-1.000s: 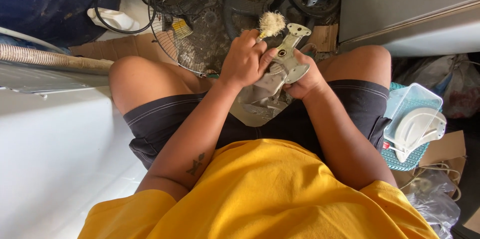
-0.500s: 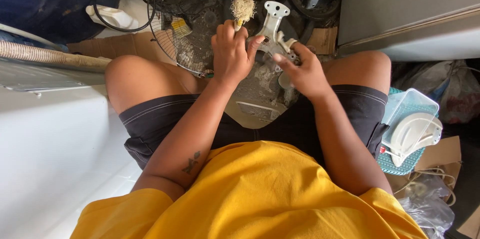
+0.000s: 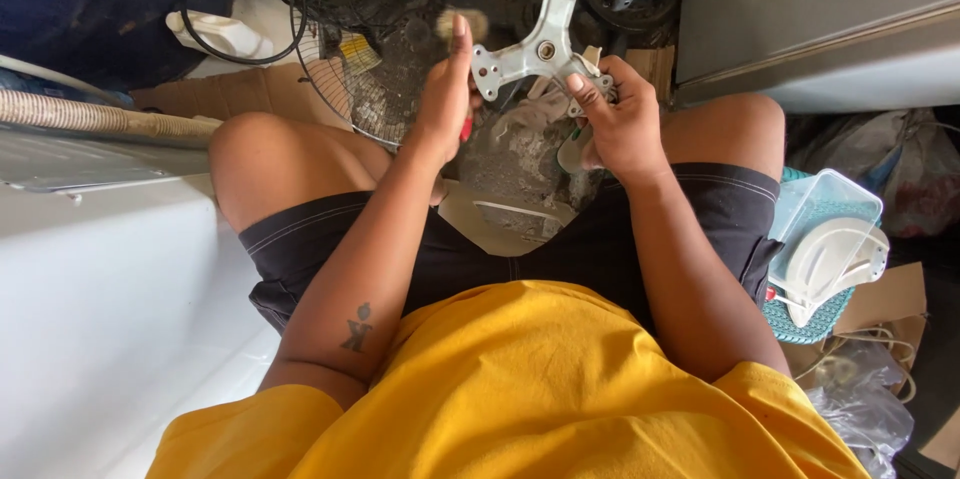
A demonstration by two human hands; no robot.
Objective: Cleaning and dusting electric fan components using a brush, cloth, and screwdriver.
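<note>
My right hand (image 3: pixel 612 119) holds a pale grey three-armed metal bracket (image 3: pixel 540 44) up in front of me, together with a dirty rag (image 3: pixel 540 111). My left hand (image 3: pixel 447 99) grips a small brush; its red handle (image 3: pixel 466 129) shows below the palm and its pale bristles (image 3: pixel 470 24) stick out above the thumb, just left of the bracket. Both hands hover over my lap, above a dusty grey sheet (image 3: pixel 500 174) lying between my knees.
A wire fan guard (image 3: pixel 345 79) leans on the floor ahead, among black cables and fan parts. A white plastic bottle (image 3: pixel 215 36) lies at the far left. To my right sit a teal basket (image 3: pixel 820 239) with white plastic parts and cardboard. A white surface (image 3: pixel 90 289) runs along my left.
Both hands have risen and moved away from my body. The bracket turned to face me flat, and the brush now sits beside its left arm.
</note>
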